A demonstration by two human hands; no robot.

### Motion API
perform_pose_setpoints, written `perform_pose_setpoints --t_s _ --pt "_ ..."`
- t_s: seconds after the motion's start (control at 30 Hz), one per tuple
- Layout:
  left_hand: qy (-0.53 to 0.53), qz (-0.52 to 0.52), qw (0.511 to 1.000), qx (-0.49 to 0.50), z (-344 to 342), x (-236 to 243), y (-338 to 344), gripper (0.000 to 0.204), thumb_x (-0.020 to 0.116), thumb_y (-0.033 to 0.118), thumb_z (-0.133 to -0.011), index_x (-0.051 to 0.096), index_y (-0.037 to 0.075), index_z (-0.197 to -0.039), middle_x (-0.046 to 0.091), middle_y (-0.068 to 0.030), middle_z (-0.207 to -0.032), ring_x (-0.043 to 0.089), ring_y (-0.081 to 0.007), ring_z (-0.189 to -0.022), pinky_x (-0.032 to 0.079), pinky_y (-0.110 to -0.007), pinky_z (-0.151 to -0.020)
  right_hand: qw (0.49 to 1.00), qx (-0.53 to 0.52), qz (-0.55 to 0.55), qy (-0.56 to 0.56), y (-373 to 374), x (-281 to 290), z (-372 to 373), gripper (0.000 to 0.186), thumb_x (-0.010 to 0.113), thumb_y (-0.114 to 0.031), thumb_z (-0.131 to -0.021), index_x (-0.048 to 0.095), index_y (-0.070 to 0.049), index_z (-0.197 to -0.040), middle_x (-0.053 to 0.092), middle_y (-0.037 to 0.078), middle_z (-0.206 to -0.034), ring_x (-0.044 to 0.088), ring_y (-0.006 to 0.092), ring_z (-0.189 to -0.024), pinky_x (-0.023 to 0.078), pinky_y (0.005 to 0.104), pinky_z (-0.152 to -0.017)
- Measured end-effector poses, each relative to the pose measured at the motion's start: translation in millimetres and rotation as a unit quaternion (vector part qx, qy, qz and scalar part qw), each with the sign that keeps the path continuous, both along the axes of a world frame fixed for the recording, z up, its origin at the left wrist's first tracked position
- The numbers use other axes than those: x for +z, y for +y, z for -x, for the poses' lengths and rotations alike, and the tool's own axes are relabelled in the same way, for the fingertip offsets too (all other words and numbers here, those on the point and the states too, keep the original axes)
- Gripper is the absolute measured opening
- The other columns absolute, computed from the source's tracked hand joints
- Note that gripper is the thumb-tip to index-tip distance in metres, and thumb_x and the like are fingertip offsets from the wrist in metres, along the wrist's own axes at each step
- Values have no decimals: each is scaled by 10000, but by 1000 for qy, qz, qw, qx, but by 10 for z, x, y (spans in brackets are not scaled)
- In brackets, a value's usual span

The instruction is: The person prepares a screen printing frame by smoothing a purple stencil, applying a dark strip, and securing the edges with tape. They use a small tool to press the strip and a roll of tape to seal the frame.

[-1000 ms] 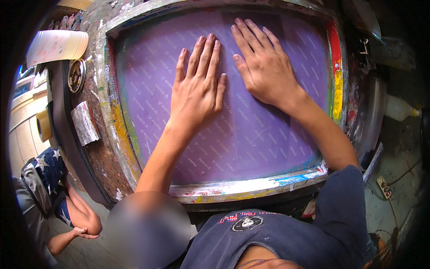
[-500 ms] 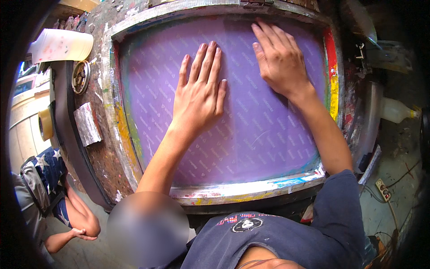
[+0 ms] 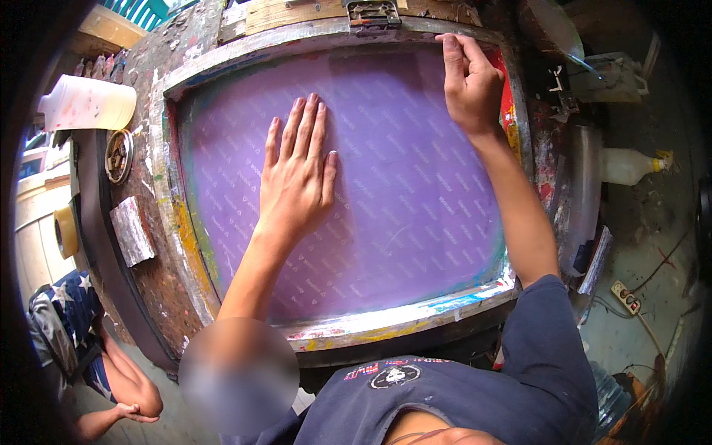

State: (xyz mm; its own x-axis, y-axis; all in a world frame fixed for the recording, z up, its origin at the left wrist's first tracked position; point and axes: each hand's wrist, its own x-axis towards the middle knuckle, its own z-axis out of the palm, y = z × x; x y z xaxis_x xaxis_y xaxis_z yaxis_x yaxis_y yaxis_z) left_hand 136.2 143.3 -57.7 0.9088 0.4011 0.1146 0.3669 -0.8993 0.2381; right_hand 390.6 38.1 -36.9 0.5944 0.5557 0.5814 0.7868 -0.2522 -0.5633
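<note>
A large printing screen with purple mesh [image 3: 400,185] lies flat in a paint-stained metal frame [image 3: 386,322] in front of me. My left hand [image 3: 297,174] rests palm down on the mesh, fingers straight and slightly apart, left of centre. At the frame's far right corner my right hand [image 3: 467,78] has its fingers curled, fingertips on the frame's top edge. Whether it grips the frame I cannot tell. Neither hand holds a loose object.
A metal hinge clamp [image 3: 373,13] sits at the frame's far edge. To the left are a white plastic jug [image 3: 85,104], a foil-wrapped block [image 3: 133,230] and a tape roll [image 3: 67,231]. A plastic bottle [image 3: 630,165] lies at right. Another person [image 3: 81,348] sits lower left.
My right hand has slid from flat on the mesh up to the far right corner and curled its fingers. My left hand has stayed pressed on the mesh.
</note>
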Motion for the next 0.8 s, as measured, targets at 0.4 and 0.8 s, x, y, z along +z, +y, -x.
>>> perform_pose_setpoints --t_s 0.4,0.8 --pt "-24 -18 1000 -4 61 -57 -12 644 424 277 -1000 248 21 -1564 231 -140 -1641 168 -268 -1534 75 -440 -1250 1000 6 17 -1 13 3 -38 273 558 -310 -1017 648 -76 -910 532 117 -536 595 251 -487 418 388 -472" --pt "-151 146 977 -18 -16 -299 292 685 643 298 -931 381 30 -1505 354 -177 -1580 285 -277 -1494 149 -449 -1239 978 161 129 32 -1253 830 975 250 624 -270 -940 670 -32 -884 689 179 -871 674 344 -801 508 430 -696"
